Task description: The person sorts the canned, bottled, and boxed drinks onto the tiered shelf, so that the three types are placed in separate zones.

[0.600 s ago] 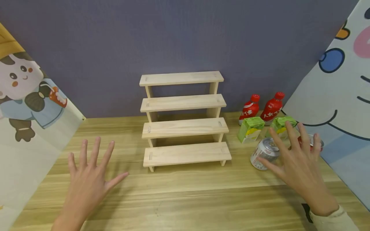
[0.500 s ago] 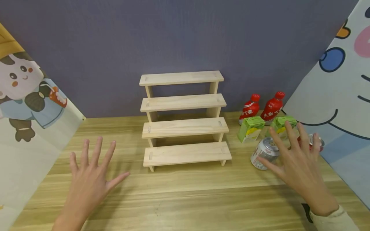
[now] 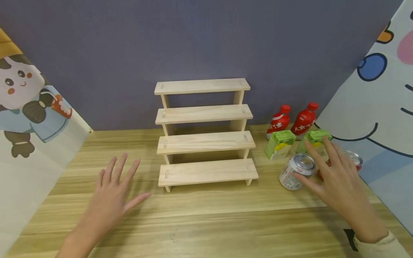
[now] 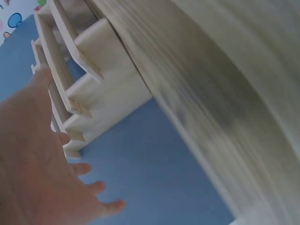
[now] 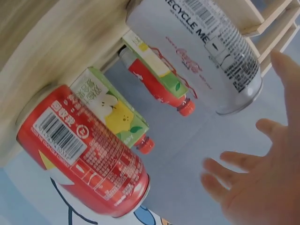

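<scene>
My left hand [image 3: 109, 202] hovers over the wooden table at left, fingers spread, holding nothing. The left wrist view shows it beside the stepped wooden shelf [image 4: 105, 61]. My right hand [image 3: 340, 186] is held over the drinks at right, also with nothing in its grasp. Its thumb overlaps a silver cola can [image 3: 292, 176] in the head view, while the right wrist view has a gap between fingers and can. A red can [image 5: 84, 154] stands on the other side of that hand, partly hidden by it in the head view.
Behind the cans are two green juice cartons [image 3: 279, 146] and two red-capped bottles [image 3: 278, 122]. A four-step-like wooden shelf [image 3: 208, 172] with bare boards stands mid-table against the grey-blue wall [image 3: 203, 39]. Printed cartoon panels [image 3: 371, 107] flank both sides.
My left hand has shifted to the right. My right hand has moved slightly right and its fingers have drawn closer together, uncovering more of the silver can's top. The drinks stay in place.
</scene>
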A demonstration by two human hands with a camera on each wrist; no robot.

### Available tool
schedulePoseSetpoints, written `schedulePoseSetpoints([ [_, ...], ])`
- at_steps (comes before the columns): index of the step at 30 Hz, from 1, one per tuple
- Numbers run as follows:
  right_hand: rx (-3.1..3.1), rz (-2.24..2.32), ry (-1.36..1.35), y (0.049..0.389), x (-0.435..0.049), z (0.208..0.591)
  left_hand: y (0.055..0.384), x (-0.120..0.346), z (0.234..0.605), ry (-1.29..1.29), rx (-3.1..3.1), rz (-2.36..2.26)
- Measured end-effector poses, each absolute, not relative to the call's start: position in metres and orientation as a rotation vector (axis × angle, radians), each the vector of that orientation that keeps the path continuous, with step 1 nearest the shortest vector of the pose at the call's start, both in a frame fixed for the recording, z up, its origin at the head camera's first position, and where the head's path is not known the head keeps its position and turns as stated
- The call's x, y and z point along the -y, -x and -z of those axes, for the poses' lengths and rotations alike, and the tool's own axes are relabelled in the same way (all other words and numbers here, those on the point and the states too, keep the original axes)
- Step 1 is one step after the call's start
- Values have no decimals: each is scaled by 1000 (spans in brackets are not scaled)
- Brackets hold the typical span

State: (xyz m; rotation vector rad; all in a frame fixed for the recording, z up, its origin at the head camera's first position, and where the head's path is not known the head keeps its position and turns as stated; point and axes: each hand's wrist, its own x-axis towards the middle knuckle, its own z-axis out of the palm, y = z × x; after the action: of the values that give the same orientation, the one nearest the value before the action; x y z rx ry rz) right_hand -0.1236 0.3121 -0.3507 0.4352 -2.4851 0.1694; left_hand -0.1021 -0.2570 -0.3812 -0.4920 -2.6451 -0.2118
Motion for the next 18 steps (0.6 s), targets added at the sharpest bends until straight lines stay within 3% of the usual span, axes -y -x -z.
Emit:
schedulePoseSetpoints([
  [9,2494,-328,-453,121,-309,354,103,235,377,513,2856,945],
  [18,2662,-515,-337,114,-305,362,119,230,375,713,2886,1579],
])
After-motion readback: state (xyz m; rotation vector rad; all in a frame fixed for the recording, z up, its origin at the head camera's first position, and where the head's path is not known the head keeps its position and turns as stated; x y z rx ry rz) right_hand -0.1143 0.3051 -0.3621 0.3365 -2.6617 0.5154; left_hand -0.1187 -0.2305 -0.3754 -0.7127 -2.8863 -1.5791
